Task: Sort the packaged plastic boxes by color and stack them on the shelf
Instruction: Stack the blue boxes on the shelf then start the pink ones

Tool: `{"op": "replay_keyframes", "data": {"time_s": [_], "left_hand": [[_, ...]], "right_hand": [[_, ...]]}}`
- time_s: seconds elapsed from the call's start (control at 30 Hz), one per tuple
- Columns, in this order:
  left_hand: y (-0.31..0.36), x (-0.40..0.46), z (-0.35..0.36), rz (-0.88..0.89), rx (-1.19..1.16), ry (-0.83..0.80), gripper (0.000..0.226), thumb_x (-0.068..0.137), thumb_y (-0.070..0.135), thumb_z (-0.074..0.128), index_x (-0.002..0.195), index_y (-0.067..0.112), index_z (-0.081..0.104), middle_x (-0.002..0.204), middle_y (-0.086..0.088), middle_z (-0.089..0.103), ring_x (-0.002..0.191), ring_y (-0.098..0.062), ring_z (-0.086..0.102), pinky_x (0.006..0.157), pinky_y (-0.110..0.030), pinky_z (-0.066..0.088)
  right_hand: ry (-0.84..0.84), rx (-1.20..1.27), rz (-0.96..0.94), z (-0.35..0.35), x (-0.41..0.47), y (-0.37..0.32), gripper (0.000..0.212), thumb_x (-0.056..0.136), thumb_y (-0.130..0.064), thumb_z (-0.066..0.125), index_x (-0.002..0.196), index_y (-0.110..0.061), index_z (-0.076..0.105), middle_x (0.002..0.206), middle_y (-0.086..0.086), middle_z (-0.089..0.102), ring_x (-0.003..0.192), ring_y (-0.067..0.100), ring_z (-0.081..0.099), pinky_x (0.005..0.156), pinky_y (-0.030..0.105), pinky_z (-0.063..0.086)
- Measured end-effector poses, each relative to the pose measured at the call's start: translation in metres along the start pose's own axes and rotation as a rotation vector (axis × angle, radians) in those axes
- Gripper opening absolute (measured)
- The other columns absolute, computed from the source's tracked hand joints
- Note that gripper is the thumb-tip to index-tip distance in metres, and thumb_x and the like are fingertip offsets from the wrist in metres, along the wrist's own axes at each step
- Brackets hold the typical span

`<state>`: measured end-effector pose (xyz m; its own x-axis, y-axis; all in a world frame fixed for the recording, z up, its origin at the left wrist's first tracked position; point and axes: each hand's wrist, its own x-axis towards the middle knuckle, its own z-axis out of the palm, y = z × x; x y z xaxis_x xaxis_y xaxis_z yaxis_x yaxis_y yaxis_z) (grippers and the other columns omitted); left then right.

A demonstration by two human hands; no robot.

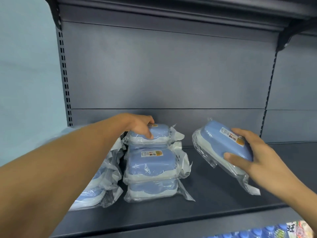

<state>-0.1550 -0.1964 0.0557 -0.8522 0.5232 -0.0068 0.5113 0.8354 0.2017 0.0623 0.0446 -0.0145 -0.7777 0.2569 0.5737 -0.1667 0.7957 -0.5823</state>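
— Status? My left hand [140, 127] grips the top box [154, 133] on the rear stack; right hand [253, 152] clasps a tilted box [223, 143] above the shelf [223, 194].
— Level it, then seat it squarely.

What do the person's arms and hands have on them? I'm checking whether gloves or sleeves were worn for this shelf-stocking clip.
Nothing is worn that shows. The left hand and right hand are bare: no gloves, rings or other markings are visible. Both forearms are uncovered as far as the frame reaches, with no sleeve, cuff, watch or wristband in view.
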Motion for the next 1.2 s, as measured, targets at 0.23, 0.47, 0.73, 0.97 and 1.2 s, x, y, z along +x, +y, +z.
{"op": "replay_keyframes", "data": {"time_s": [0.23,0.47,0.73,0.97,1.2], "left_hand": [[-0.002,-0.009,-0.006,-0.028,-0.035,-0.022,0.084,0.088,0.030,0.065,0.150,0.018,0.011,0.154,-0.003,0.025,0.136,-0.026,0.034,0.111,-0.040,0.032],[-0.002,-0.065,-0.038,0.036,0.099,0.215,0.062,0.094,0.021,0.054,0.147,0.013,0.022,0.149,-0.008,0.036,0.132,-0.026,0.039,0.101,-0.028,0.033],[-0.006,-0.130,-0.022,0.058,0.182,0.290,0.066,0.089,0.010,0.054,0.145,0.021,0.022,0.133,-0.008,0.051,0.116,-0.027,0.052,0.094,-0.042,0.047],[-0.006,-0.150,0.014,0.085,0.343,0.317,0.069,0.084,0.028,0.064,0.141,0.022,0.026,0.134,-0.002,0.047,0.118,-0.024,0.049,0.101,-0.039,0.037],[0.007,-0.142,0.044,0.070,0.534,0.458,0.075,0.076,0.049,0.068,0.134,0.023,0.028,0.131,-0.002,0.043,0.113,-0.025,0.051,0.101,-0.041,0.030]], "right_hand": [[-0.108,-0.007,-0.126,-0.009,0.007,-0.022,0.061,0.078,-0.027,0.073,0.131,-0.037,0.044,0.120,-0.021,0.050,0.111,0.002,0.049,0.085,0.016,0.038],[-0.360,-0.011,-0.276,0.025,0.040,-0.074,0.059,0.076,-0.027,0.077,0.121,-0.043,0.042,0.114,-0.020,0.048,0.109,-0.005,0.042,0.085,0.007,0.037],[-0.647,0.037,-0.285,0.081,0.077,-0.102,0.050,0.078,-0.017,0.076,0.121,-0.024,0.051,0.114,-0.008,0.057,0.101,0.010,0.057,0.088,0.022,0.048],[-0.621,-0.153,-0.302,0.092,0.076,-0.091,0.060,0.087,-0.030,0.067,0.140,-0.030,0.040,0.145,-0.004,0.026,0.135,0.016,0.022,0.113,0.031,0.021],[-0.365,-0.272,-0.349,0.085,0.047,-0.087,0.087,0.073,-0.040,0.076,0.145,-0.031,0.026,0.142,-0.005,0.019,0.135,0.018,0.019,0.112,0.036,0.028]]}}
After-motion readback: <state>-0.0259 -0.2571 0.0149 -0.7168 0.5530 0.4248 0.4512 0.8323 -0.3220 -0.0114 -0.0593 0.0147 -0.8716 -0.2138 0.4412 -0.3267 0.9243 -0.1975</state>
